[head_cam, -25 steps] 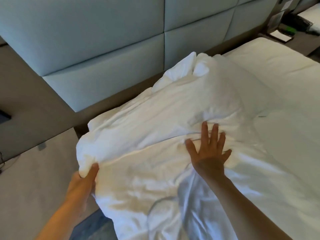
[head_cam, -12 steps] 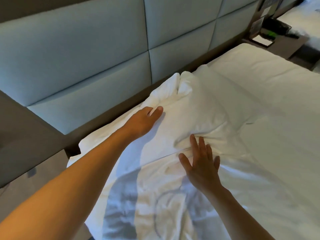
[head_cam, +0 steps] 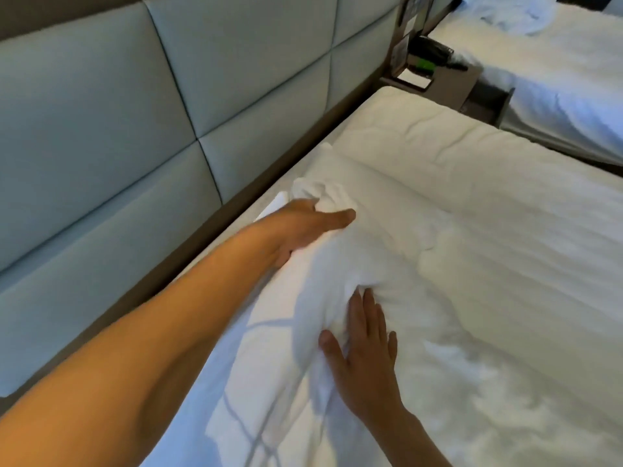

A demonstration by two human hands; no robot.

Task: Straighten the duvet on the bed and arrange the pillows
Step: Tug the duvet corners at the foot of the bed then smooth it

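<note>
The left hand (head_cam: 300, 230) gripped the pillow (head_cam: 337, 264), the right hand (head_cam: 364, 358) pressed flat; a hard tug risked rumpling the duvet (head_cam: 505, 298).

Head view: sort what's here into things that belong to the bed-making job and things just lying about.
Part of the job:
- duvet, bunched near the headboard
- left hand, gripping the bunched fabric
- right hand, flat on the duvet

Just lying about:
- headboard
- nightstand with dark items on top
- second bed
</note>
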